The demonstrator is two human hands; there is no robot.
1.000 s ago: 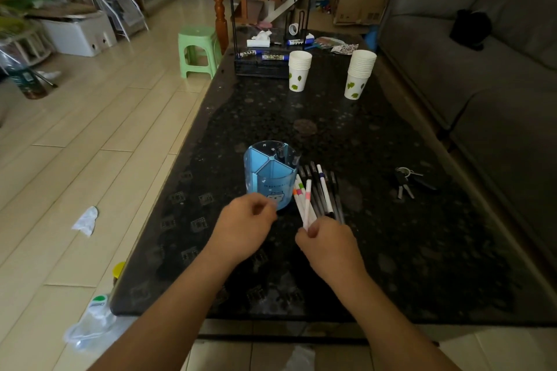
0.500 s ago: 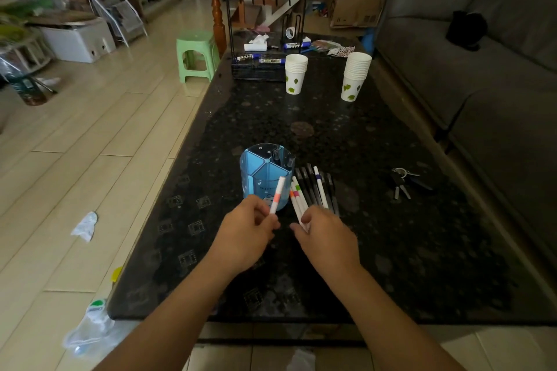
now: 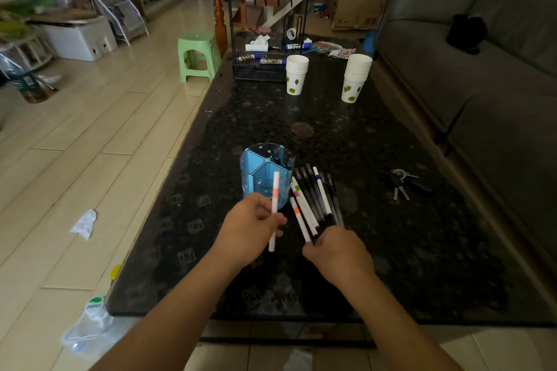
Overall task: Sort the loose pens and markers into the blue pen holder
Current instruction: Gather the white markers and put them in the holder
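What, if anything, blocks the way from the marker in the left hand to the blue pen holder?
Nothing visible. The left hand holds the white marker upright just in front of the pen holder, whose near compartments look open.

We see a dim room — pale plank floor (image 3: 90, 135) on the left, a grey sofa (image 3: 482, 75) on the right. A green stool (image 3: 197, 54) stands beside the dark speckled counter (image 3: 391, 250); wooden stair posts (image 3: 216, 0) rise behind.

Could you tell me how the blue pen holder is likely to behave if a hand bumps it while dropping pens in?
The blue pen holder looks like thin plastic and is nearly empty, so probably light. On the glossy table it would likely slide. Being tall, it might tip.
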